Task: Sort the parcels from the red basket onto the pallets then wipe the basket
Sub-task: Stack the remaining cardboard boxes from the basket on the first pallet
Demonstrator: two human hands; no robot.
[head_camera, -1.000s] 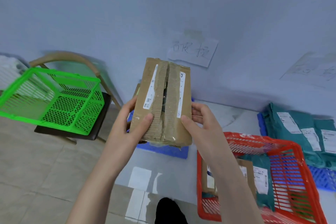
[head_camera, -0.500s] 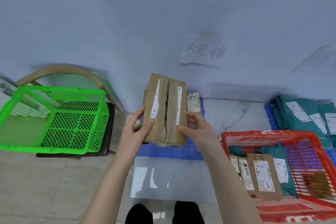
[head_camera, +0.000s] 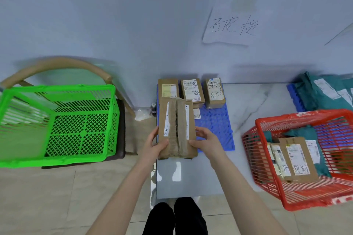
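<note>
Torn cardboard parcel [head_camera: 176, 128], split down its middle with corrugated edges exposed and a white label strip on either side of the split, held upright between both hands over the near left part of a blue pallet [head_camera: 216, 126]; whether it touches the pallet cannot be told. Left hand [head_camera: 155, 144] grips the parcel's lower left edge, thumb on the front face, fingers curled behind. Right hand [head_camera: 205, 140] grips the lower right edge in the same way. Behind the parcel, three labelled cardboard boxes [head_camera: 192, 90] stand in a row on the pallet's far edge, against the wall. To the right, the red basket [head_camera: 305, 115] sits tilted on the floor and contains a flat brown parcel [head_camera: 298, 158] lying over teal mailers [head_camera: 299, 132]. Beyond it, a second blue pallet [head_camera: 293, 94] carries further teal mailer bags [head_camera: 322, 89]. To the left, a green basket [head_camera: 80, 126] rests on a chair [head_camera: 57, 63]. A handwritten paper sign [head_camera: 232, 26] hangs on the wall above the first pallet.
</note>
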